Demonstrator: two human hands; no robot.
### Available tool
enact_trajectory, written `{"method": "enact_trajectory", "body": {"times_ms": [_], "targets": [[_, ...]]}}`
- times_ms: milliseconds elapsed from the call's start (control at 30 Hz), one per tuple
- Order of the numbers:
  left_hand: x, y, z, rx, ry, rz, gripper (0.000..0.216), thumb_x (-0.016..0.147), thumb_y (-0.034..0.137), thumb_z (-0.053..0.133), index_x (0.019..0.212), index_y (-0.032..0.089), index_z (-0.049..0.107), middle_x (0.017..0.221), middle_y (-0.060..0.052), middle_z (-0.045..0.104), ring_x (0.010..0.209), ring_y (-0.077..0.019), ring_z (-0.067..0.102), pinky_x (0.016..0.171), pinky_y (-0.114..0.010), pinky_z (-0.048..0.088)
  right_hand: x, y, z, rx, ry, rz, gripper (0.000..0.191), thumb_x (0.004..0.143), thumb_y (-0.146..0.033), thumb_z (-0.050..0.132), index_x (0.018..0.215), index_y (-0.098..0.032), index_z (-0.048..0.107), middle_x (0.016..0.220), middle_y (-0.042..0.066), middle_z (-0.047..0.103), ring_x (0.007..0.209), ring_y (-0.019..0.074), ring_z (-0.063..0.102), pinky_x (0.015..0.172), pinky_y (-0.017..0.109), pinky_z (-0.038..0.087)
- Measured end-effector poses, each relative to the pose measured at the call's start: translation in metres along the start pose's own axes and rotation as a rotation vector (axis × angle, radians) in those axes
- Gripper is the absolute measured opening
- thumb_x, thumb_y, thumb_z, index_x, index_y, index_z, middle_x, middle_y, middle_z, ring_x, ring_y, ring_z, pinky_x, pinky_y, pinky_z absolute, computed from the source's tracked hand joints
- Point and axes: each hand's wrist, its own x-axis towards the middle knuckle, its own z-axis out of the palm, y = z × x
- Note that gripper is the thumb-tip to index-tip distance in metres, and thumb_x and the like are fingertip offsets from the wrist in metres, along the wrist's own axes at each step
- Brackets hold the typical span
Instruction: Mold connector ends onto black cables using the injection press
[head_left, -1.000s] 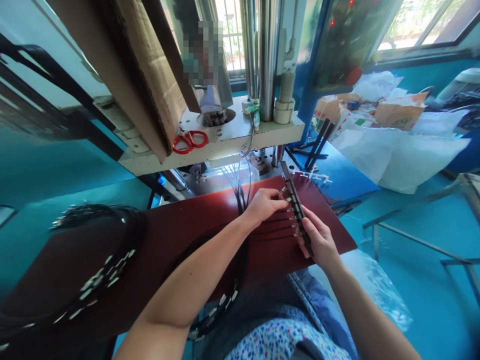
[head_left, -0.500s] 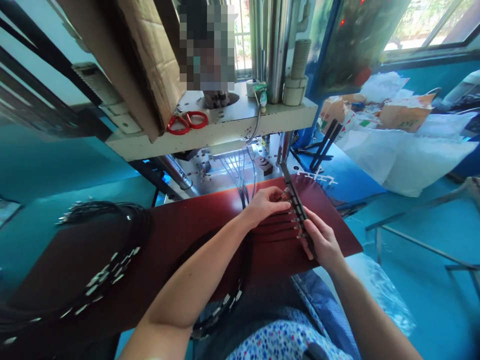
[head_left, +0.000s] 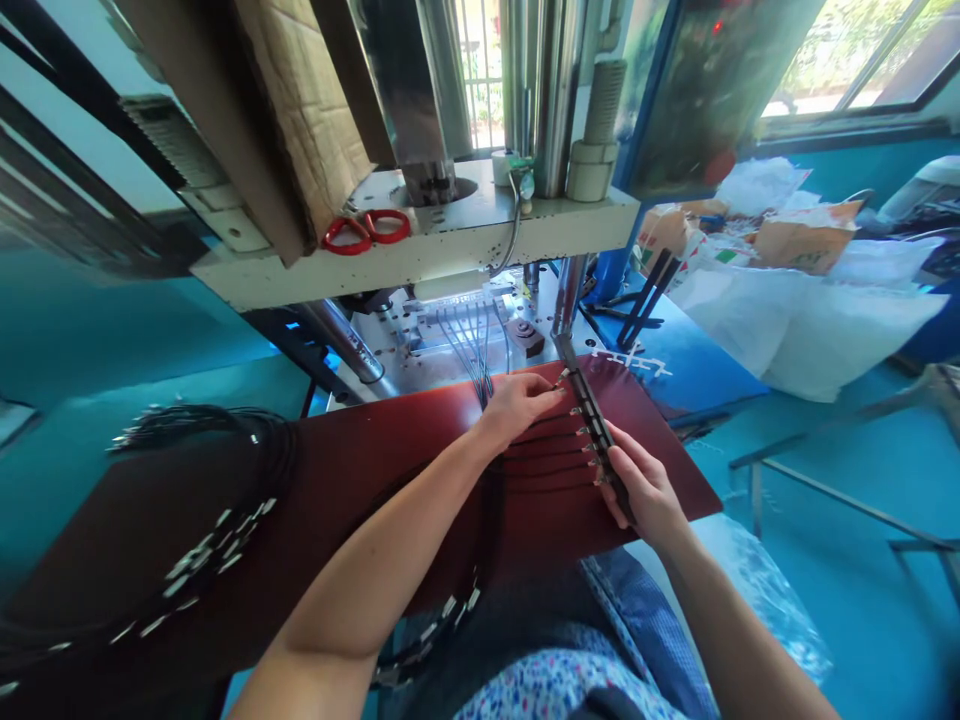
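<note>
My right hand (head_left: 646,478) is wrapped round the near end of a long dark slotted bar (head_left: 598,432), which slants across the right part of the table. Several black cables (head_left: 544,456) run to the bar's left side, their small metal ends lined up along it. Near the bar's far end, my left hand (head_left: 516,408) pinches a cable end (head_left: 562,377) between thumb and fingertips. Whether that end touches the bar is too small to tell. Under my left forearm, a loop of black cable is partly hidden.
The reddish-brown table (head_left: 405,425) stands before a press (head_left: 420,245) with thin wires (head_left: 469,350) on its lower plate. Red-handled scissors (head_left: 367,231) lie on the press. A coiled bundle of cables (head_left: 255,470) rests at left. White bags (head_left: 810,310) stand at right.
My left hand has drawn slightly left from the bar, with the cable end at its fingertips. My right hand still holds the bar. The view has shifted a little.
</note>
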Motion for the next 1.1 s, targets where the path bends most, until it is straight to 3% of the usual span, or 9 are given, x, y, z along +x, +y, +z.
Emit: {"method": "enact_trajectory", "body": {"times_ms": [100, 267, 633, 800, 900, 1100], "targets": [[0.006, 0.001, 0.008, 0.183, 0.013, 0.064, 0.024, 0.067, 0.037, 0.062, 0.065, 0.013, 0.062, 0.056, 0.002, 0.052, 0.058, -0.0098, 0.044, 0.054, -0.023, 0.031, 0.000, 0.000, -0.001, -0.039, -0.023, -0.004, 0.058, 0.084, -0.044, 0.058, 0.134, -0.017, 0.044, 0.049, -0.006, 0.048, 0.031, 0.0058, 0.036, 0.024, 0.014, 0.030], [0.011, 0.001, 0.007, 0.203, -0.063, 0.055, 0.027, 0.067, 0.039, 0.062, 0.063, 0.012, 0.063, 0.052, 0.003, 0.048, 0.055, -0.0103, 0.043, 0.053, -0.023, 0.030, 0.001, 0.001, -0.003, -0.054, -0.033, 0.009, 0.059, 0.085, -0.045, 0.056, 0.135, -0.017, 0.042, 0.049, -0.006, 0.049, 0.031, 0.0058, 0.035, 0.025, 0.014, 0.029], [0.010, -0.006, 0.007, 0.028, -0.012, 0.050, 0.019, 0.061, 0.031, 0.067, 0.059, 0.012, 0.061, 0.051, 0.004, 0.046, 0.050, -0.0074, 0.039, 0.049, -0.021, 0.026, 0.003, 0.001, 0.002, -0.202, -0.082, -0.037, 0.057, 0.087, -0.046, 0.053, 0.136, -0.019, 0.043, 0.054, -0.005, 0.051, 0.030, 0.0053, 0.036, 0.024, 0.015, 0.029], [0.010, -0.005, 0.008, -0.222, 0.043, 0.095, 0.020, 0.064, 0.032, 0.065, 0.071, 0.015, 0.059, 0.055, 0.005, 0.052, 0.051, -0.0064, 0.043, 0.052, -0.020, 0.032, 0.002, 0.001, 0.001, -0.129, -0.033, -0.021, 0.058, 0.085, -0.046, 0.056, 0.134, -0.017, 0.045, 0.050, -0.006, 0.049, 0.030, 0.0057, 0.036, 0.025, 0.015, 0.029], [0.012, 0.001, 0.003, -0.266, 0.079, 0.079, 0.019, 0.064, 0.032, 0.065, 0.069, 0.016, 0.056, 0.048, 0.006, 0.049, 0.045, -0.0058, 0.040, 0.048, -0.020, 0.029, 0.002, 0.001, -0.002, -0.082, -0.002, -0.003, 0.060, 0.084, -0.046, 0.057, 0.135, -0.017, 0.043, 0.048, -0.006, 0.048, 0.030, 0.0061, 0.035, 0.025, 0.015, 0.029], [0.015, 0.012, -0.001, -0.092, -0.106, -0.076, 0.015, 0.060, 0.027, 0.064, 0.053, 0.014, 0.058, 0.041, 0.006, 0.043, 0.040, -0.0045, 0.032, 0.042, -0.021, 0.019, 0.002, 0.002, -0.005, -0.051, -0.023, 0.004, 0.059, 0.082, -0.045, 0.060, 0.133, -0.019, 0.046, 0.056, -0.004, 0.051, 0.033, 0.0068, 0.039, 0.024, 0.016, 0.031]]}}
